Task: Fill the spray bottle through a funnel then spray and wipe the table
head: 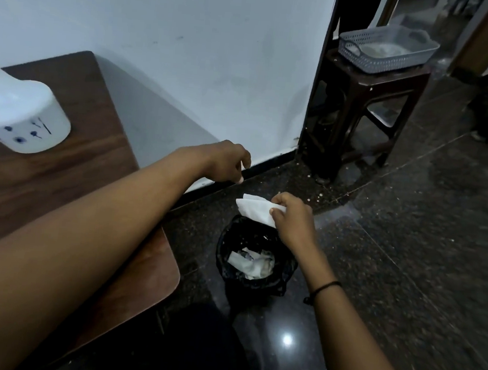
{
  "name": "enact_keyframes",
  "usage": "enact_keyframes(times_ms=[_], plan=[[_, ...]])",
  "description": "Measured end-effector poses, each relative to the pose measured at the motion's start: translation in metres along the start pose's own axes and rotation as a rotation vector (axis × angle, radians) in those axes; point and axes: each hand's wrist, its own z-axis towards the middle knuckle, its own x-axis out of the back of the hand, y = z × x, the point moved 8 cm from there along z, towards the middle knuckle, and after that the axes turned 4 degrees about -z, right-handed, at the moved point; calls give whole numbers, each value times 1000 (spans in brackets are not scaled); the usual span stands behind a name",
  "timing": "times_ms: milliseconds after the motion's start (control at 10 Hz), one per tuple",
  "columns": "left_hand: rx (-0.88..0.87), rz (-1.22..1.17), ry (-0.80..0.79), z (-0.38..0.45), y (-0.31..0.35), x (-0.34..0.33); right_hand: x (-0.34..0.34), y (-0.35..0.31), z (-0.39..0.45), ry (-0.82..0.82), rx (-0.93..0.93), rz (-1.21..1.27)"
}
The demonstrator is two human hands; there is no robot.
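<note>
Just right of the frame's centre, the right hand (291,215) pinches a white tissue (256,212) between thumb and fingers, directly above the open mouth of a small black bin (255,256) on the floor. The left hand (228,165) hangs a little higher and to the left, near the dark skirting of the wall; its fingers are loosely curled and hold nothing. The two hands are apart.

I judge that the wiping is already finished and the step now is to throw away the used tissue. The next move asks only that the fingers release, since the tissue is over the bin, where crumpled papers (252,263) already lie.

At the left of the frame, the wooden worktop (61,169) has its rounded corner close beside the bin, under the left forearm, so the arm must lift clear of this edge. A white bottle (22,112) with blue marks, probably the spray bottle, stands at the upper left on the worktop; its top is out of view. The dark floor (407,258) to the right gives free room. At the upper right, well apart, a grey basket (387,50) rests on a dark stool (361,106).
</note>
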Motion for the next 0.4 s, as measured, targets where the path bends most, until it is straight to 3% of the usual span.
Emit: enact_keyframes(times_ms=[400], plan=[[3,-4,12,5,0,-1,-115,103,19,-256,-199,-180]])
